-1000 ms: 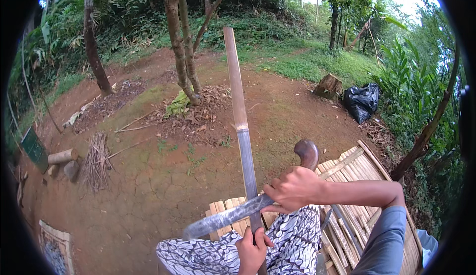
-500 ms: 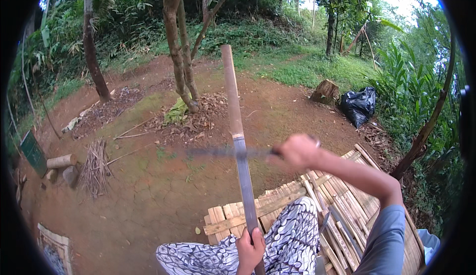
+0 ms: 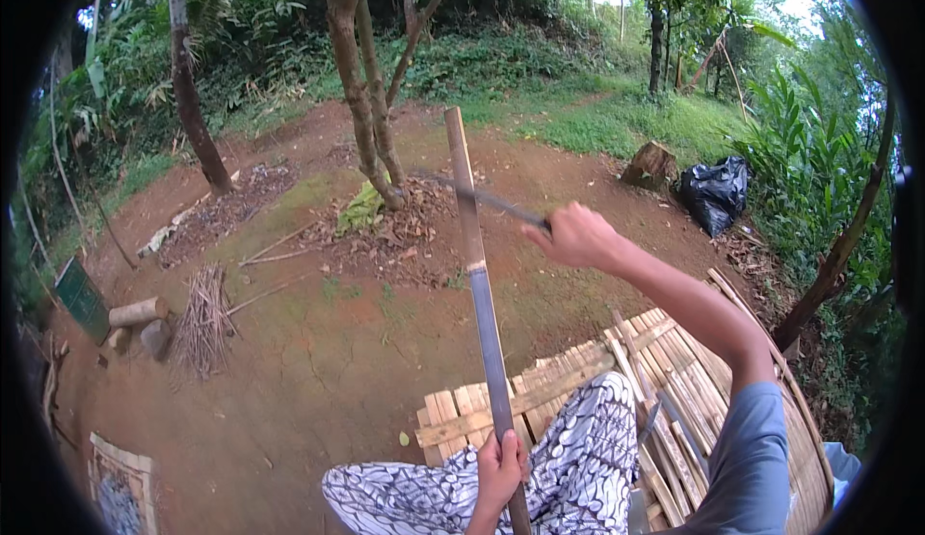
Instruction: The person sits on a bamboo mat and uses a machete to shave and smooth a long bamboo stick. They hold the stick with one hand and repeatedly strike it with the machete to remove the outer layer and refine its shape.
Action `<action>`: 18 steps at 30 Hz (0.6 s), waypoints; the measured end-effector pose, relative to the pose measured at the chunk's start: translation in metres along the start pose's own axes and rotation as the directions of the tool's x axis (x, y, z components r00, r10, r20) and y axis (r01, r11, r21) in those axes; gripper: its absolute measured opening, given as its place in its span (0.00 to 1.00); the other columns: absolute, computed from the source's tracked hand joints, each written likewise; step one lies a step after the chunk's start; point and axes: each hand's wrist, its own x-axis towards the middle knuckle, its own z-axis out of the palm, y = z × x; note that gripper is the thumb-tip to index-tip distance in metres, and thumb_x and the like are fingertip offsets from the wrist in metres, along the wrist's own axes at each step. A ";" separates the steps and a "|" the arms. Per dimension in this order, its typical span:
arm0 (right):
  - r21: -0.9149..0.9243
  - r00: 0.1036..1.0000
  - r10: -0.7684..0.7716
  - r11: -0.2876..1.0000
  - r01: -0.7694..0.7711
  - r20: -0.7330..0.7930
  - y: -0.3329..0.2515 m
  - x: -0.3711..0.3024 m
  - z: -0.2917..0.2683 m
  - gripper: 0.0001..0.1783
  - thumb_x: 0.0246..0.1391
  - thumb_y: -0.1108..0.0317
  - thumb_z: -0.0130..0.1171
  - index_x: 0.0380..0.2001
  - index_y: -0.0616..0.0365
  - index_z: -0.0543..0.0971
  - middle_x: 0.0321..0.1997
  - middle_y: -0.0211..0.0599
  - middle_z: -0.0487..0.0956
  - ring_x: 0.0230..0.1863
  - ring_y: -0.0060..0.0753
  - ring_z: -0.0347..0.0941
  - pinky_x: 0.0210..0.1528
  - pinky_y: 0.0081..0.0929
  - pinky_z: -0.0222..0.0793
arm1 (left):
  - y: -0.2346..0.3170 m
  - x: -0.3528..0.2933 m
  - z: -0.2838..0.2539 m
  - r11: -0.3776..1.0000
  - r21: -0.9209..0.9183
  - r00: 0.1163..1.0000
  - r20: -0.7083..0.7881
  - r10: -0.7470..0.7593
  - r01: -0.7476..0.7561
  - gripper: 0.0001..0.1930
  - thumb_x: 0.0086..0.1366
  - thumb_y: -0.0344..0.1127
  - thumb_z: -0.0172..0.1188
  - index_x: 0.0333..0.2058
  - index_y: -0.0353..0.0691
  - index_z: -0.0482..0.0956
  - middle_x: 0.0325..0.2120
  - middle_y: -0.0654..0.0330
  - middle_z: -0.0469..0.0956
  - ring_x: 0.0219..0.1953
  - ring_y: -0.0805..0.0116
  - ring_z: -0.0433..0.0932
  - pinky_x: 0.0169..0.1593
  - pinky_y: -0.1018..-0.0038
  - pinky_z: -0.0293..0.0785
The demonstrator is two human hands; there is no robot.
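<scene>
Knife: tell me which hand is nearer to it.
Right. The right hand holds the knife at its right end; the left hand grips the bamboo low down, well below the knife in the picture.

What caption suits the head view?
Left hand gripping a bamboo strip low down, right hand holding a blurred knife across its upper part, near a slatted platform.

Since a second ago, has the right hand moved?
Yes: in view, the right hand has moved up, away from the platform and closer to the stump.
</scene>
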 end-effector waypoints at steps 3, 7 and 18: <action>0.024 0.964 0.005 1.000 -0.012 0.266 -0.016 -0.041 0.021 0.35 0.62 0.35 0.40 0.30 0.57 0.82 0.11 0.29 0.67 0.11 0.23 0.64 0.12 0.30 0.64 | 0.008 0.003 0.001 1.000 -0.027 1.000 -0.005 -0.014 0.014 0.13 0.73 0.40 0.44 0.30 0.38 0.64 0.13 0.66 0.63 0.11 0.79 0.61 0.14 0.79 0.59; -0.253 0.787 -0.357 0.810 0.529 0.503 -0.052 -0.105 0.062 0.40 0.57 0.27 0.35 0.23 0.50 0.81 0.10 0.31 0.71 0.12 0.29 0.71 0.15 0.34 0.70 | -0.001 0.003 0.002 1.000 0.021 1.000 -0.019 0.015 -0.014 0.13 0.73 0.38 0.46 0.29 0.37 0.64 0.13 0.65 0.64 0.11 0.79 0.62 0.14 0.79 0.59; 0.036 0.975 0.215 0.976 -0.214 -0.047 0.060 0.029 0.061 0.40 0.62 0.34 0.37 0.18 0.61 0.75 0.15 0.38 0.73 0.19 0.33 0.75 0.24 0.38 0.75 | -0.011 0.007 -0.002 0.998 -0.042 0.998 -0.029 -0.052 0.051 0.15 0.74 0.42 0.43 0.30 0.39 0.63 0.13 0.66 0.59 0.10 0.79 0.57 0.14 0.78 0.56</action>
